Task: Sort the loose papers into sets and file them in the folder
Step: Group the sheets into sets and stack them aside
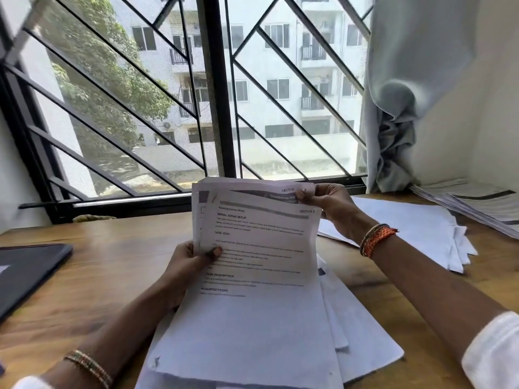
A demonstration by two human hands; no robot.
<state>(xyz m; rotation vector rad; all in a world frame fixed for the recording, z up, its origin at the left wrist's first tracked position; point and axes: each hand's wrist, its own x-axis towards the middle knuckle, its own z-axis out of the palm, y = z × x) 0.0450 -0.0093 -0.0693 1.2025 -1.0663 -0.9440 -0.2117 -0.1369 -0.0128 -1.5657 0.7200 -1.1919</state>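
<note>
**Desk:** What step is this?

**Operator:** Sorting, I judge. My left hand [191, 259] holds the sheaf of papers [252, 262] upright over the near middle of the desk [112, 262], thumb pinching its left edge. My right hand [328, 203] pinches the top corner of a rear sheet [252, 189], peeling it back.

**Desk:** And the folder?

**Operator:** The dark folder [28, 270] lies shut at the left. Next I need to read that header and pick a pile: the white stack [407, 226] on the right, or the far one [477, 200].
</note>
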